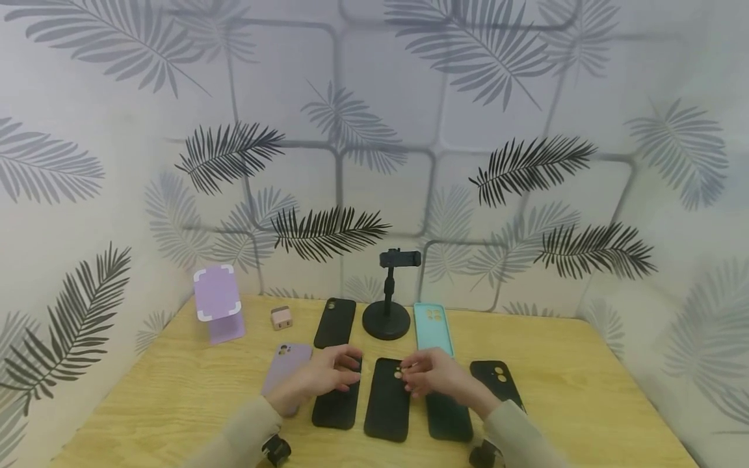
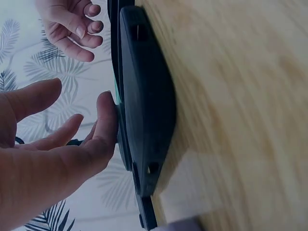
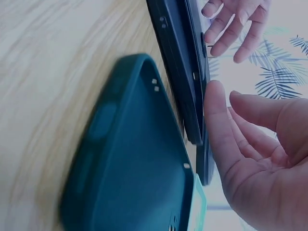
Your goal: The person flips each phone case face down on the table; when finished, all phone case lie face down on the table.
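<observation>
My left hand [image 1: 329,372] hovers above a black phone case [image 1: 336,411], its fingers loosely bent and holding nothing. My right hand [image 1: 435,374] hangs between a middle black phone case [image 1: 387,406] and a dark green case [image 1: 449,421], also holding nothing. In the right wrist view the green case [image 3: 139,144] lies with its hollow side up, the right hand [image 3: 264,149] beyond it. A black case [image 2: 147,106] lies near the left hand [image 2: 62,139] in the left wrist view; whether a fingertip touches anything there I cannot tell.
Around the hands lie a lilac case [image 1: 281,372], a turquoise case [image 1: 433,328], a rear black case [image 1: 335,323] and a right black case [image 1: 499,382]. Behind them stand a black phone stand [image 1: 387,320], a pink charger plug [image 1: 281,318] and a lilac stand [image 1: 218,294].
</observation>
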{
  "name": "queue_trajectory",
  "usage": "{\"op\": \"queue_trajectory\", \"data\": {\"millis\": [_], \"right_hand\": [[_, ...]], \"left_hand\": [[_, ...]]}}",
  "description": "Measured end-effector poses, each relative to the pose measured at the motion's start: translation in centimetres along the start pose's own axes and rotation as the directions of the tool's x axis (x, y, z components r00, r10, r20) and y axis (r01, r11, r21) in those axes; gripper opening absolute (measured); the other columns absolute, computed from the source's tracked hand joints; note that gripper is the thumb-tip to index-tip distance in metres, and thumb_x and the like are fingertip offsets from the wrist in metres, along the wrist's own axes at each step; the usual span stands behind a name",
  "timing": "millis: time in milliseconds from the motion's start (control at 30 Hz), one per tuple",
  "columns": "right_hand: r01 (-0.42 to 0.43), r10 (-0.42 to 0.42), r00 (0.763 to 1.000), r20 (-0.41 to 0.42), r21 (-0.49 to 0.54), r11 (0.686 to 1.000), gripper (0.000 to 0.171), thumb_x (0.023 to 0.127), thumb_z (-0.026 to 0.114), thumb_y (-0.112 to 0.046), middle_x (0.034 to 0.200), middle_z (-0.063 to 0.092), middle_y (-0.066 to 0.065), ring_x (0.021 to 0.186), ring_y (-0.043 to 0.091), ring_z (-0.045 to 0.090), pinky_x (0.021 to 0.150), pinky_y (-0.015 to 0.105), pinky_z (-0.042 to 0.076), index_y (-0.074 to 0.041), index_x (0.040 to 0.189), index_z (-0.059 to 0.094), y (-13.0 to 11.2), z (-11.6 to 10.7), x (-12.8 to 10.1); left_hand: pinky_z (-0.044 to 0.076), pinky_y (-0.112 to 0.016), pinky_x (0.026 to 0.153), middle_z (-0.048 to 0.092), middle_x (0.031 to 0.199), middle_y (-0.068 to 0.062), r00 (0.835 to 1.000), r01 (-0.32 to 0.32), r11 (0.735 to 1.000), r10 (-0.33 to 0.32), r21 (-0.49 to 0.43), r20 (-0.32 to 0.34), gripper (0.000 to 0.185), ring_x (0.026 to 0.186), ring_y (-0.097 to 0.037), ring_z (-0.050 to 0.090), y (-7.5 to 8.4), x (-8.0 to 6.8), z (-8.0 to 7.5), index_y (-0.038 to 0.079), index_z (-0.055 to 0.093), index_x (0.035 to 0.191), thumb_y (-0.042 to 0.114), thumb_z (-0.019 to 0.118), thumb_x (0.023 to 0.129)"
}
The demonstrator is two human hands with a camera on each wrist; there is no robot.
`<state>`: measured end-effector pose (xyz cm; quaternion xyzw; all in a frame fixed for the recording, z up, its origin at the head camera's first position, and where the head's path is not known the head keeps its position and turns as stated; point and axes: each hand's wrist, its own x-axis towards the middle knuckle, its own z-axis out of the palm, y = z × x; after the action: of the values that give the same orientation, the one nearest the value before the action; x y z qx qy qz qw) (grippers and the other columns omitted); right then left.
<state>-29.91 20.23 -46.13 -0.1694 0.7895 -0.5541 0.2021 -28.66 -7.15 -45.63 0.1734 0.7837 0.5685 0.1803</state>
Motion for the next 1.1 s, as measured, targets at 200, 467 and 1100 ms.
{"op": "queue_trajectory", "data": {"millis": [200, 467, 1100], "right_hand": [[-0.04, 0.042, 0.998, 0.049, -0.036, 0.999, 0.026, 0.093, 0.063, -0.003, 0.093, 0.071, 0.018, 0.078, 0.019, 0.07, 0.069, 0.036, 0.062, 0.013, 0.114, 0.062, -0.1, -1.1, -1.4], [-0.092, 0.097, 0.99, 0.099, -0.051, 0.994, 0.027, 0.091, 0.067, -0.005, 0.093, 0.072, 0.019, 0.078, 0.02, 0.071, 0.07, 0.036, 0.062, 0.012, 0.112, 0.065, -0.5, -1.1, -2.2], [-0.121, 0.122, 0.987, 0.104, -0.02, 0.992, 0.039, 0.093, 0.066, -0.007, 0.107, 0.071, 0.022, 0.091, 0.027, 0.072, 0.075, 0.038, 0.062, 0.016, 0.123, 0.058, -0.4, -0.5, -1.8]], "left_hand": [[0.057, -0.045, 0.089, 0.05, 0.131, -0.032, 0.997, 0.001, 0.997, 0.005, -0.072, 0.079, 0.049, 0.111, -0.035, 0.06, 0.3, 0.1, 1.1, -0.008, 0.042, 0.14, 0.001, 0.058, 0.095], [0.057, -0.043, 0.091, 0.057, 0.131, -0.026, 0.994, 0.026, 1.0, -0.027, 0.01, 0.11, 0.047, 0.111, -0.029, 0.063, 0.5, 0.3, 2.3, -0.001, 0.05, 0.139, 0.006, 0.063, 0.094], [0.059, -0.043, 0.083, 0.051, 0.13, -0.03, 0.994, 0.109, 0.963, -0.11, -0.246, 0.011, 0.057, 0.102, -0.03, 0.065, 0.7, 0.4, 2.2, 0.0, 0.04, 0.145, 0.003, 0.064, 0.093]]}}
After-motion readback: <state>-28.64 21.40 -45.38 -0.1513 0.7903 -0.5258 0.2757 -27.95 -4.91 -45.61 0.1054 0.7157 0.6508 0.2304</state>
